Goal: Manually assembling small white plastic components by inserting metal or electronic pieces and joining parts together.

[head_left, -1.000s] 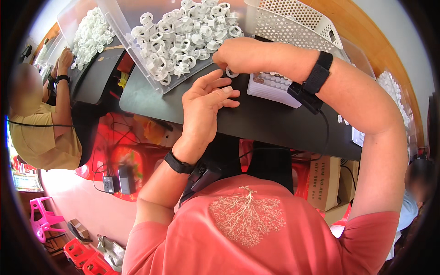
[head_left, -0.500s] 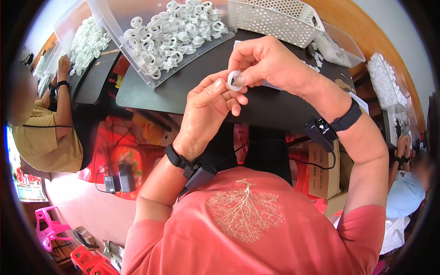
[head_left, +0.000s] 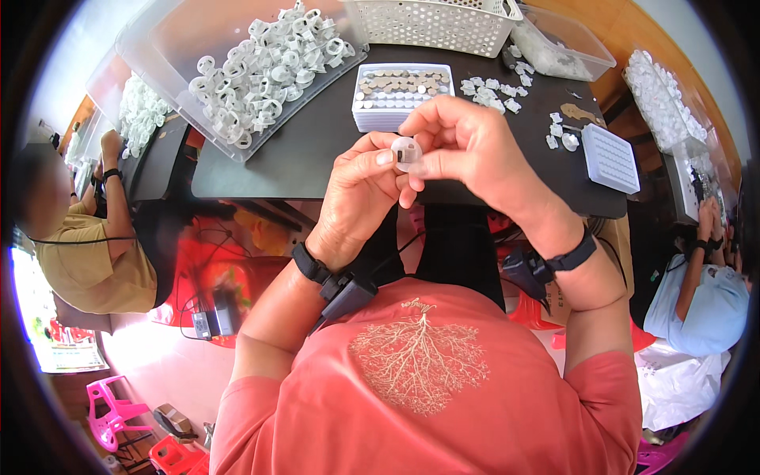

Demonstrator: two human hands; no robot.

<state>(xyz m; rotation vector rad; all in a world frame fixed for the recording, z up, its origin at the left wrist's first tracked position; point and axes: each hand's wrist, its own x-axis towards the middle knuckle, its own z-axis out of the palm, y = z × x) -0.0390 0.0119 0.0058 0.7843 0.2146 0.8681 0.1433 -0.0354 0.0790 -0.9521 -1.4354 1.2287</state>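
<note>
Left hand: our left hand (head_left: 360,178) is closed on the round piece, thumb at its near left edge and fingers curled behind, probably to back it and keep it steady.
Right hand: our right hand (head_left: 475,154) pinches the same piece from the other side, thumb low; we take this shared grip as a way to control its angle. The fingertips behind it are hidden.
Height of hold: the round piece (head_left: 407,150) is between both hands, above the table's near edge and in front of our chest, likely so that its face is easy to see.
Look of the piece: small, whitish and somewhat glossy, with a dark mark on its face; finer detail is too small for us to tell.
Tray stack: just beyond our fingers, the white tray stack (head_left: 380,120) bears rows of small round discs (head_left: 404,81), presumably kept central for easy reach.
Clear bin: to the left, the tilted clear bin (head_left: 162,75) holds a heap of white parts (head_left: 273,75); its slant seems to bring them nearer us.
Right side: small white bits (head_left: 495,93) lie loose on the black table (head_left: 305,154), near a separate tray (head_left: 611,158).
Far edge: a perforated basket (head_left: 431,25) stands beside a clear tub (head_left: 598,67).
</note>
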